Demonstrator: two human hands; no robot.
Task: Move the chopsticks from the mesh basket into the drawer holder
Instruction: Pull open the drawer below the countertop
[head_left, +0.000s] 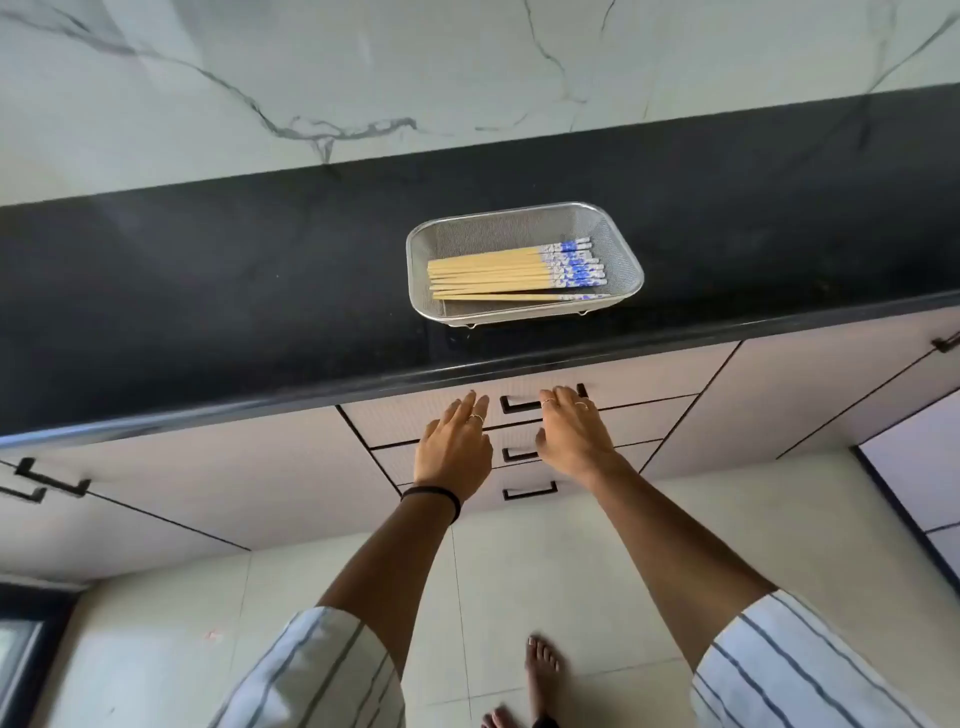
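Steel mesh basket sits on the black counter, near the front edge. Chopsticks all lie flat inside it in one bundle, blue ends to the right. None moved yet, so the task looks barely started.

Top drawer is shut; holder not visible, presumably inside. Left to do: open drawer, grab chopsticks, load holder.

Both hands are down at the drawer front, below the counter edge. Left hand is flat, fingers spread, holding nothing, just left of the handle. Right hand is at the handle's right end, fingers loosely curled; can't tell if it actually grips it.

Chopsticks are up and behind both hands, well apart, no contact.
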